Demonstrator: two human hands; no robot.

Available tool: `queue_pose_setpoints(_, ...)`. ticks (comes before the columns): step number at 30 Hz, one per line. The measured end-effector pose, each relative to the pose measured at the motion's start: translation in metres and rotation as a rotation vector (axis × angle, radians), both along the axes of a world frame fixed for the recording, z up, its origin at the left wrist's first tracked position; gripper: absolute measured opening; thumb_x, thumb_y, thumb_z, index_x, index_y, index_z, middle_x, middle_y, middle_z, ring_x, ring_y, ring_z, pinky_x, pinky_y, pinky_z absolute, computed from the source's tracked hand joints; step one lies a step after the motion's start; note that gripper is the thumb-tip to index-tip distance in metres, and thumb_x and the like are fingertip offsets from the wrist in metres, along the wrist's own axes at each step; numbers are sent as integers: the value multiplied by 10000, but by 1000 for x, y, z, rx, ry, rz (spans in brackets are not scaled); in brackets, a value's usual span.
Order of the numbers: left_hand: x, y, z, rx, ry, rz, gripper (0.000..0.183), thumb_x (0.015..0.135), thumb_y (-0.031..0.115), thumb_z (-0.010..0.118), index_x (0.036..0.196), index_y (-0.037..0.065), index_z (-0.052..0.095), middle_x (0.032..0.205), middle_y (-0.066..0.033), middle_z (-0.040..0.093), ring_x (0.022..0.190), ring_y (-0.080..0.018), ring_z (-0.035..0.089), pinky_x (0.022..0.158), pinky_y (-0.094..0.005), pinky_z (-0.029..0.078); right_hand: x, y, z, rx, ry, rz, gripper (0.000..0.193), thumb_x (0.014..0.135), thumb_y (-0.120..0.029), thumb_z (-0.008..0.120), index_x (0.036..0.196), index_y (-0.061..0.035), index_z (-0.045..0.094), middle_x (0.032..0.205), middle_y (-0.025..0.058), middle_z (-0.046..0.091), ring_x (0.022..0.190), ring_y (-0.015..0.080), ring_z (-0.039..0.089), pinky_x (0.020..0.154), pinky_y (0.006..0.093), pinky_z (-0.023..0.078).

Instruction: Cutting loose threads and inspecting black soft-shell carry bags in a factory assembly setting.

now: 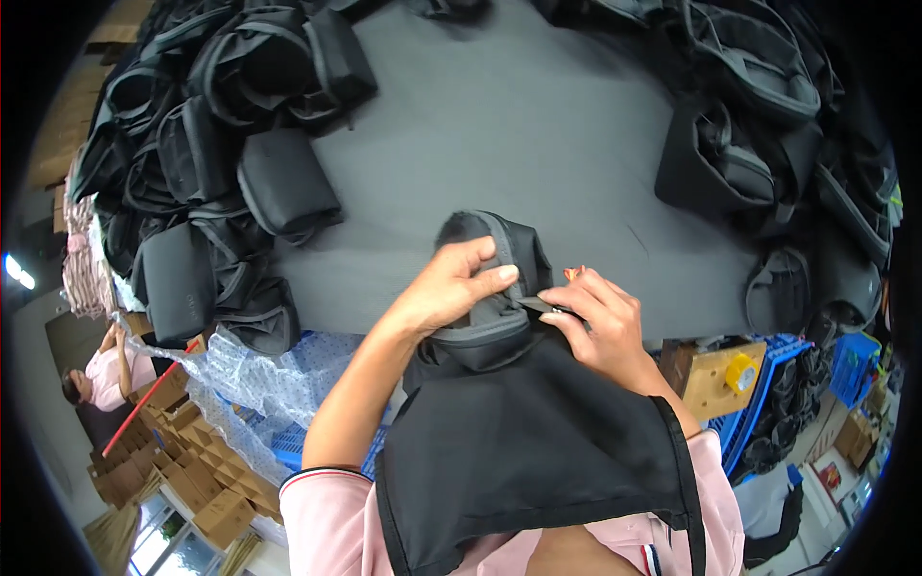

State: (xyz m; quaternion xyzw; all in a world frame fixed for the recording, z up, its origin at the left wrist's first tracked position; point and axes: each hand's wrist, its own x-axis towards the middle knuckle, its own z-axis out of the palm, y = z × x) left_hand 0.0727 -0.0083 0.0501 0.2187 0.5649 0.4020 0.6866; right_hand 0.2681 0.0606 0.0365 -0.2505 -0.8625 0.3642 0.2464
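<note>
A black fabric bag part [499,336] with grey piping lies at the near edge of the dark grey table [538,125]. My left hand [451,283] grips its rim, thumb over the piping. My right hand [595,322] pinches the fabric edge beside it and holds a small tool with an orange-red tip [572,274]. A black apron [528,451] hangs over my chest below the hands.
Heaps of black bags are stacked at the left [202,163] and at the right [768,134] of the table. Blue crates [759,403] and a wooden block stand at the lower right. Cardboard boxes [182,470] and another person [96,374] are at the lower left.
</note>
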Motion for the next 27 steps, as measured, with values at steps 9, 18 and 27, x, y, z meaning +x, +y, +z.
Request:
queue_pose_setpoints(9,4,-10,0,184,-49,122,252,946,261,501,784,69,502,750,78,452,700,-23,386,628,-212,380,1,5,33,22,58,73,212,627,-56,741,824,-63,662,688,58,580,609,223,560,556,317,439)
queue_pose_setpoints(18,-43,-30,36,256,27,662,143,893,202,590,804,95,555,787,64,532,762,-38,466,741,-205,394,-1,8,11,-619,156,-174,224,734,59,607,946,6,559,854,17,445,654,51,450,553,184,367)
queue_pose_setpoints(27,-212,-86,141,355,1513,1033,523,812,216,660,1249,-11,483,1264,-183,500,1141,-247,495,972,-328,368,6,17,13,-711,231,-293,173,810,26,575,981,6,560,776,-11,447,620,56,425,582,187,371)
